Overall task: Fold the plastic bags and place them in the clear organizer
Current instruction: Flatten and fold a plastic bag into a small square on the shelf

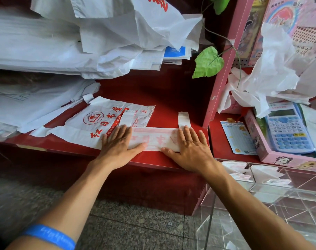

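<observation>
Bag (153, 138) under both hands' fingers (117, 131).

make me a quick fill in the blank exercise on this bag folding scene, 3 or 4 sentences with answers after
1. Both hands, left hand and right hand, press flat on the folded ____ bag.
2. The bag lies on a ____ coloured shelf.
3. The wristband on the left arm is ____.
4. The blue calculator sits in a ____ box to the right.

Missing words: plastic; red; blue; pink
</observation>
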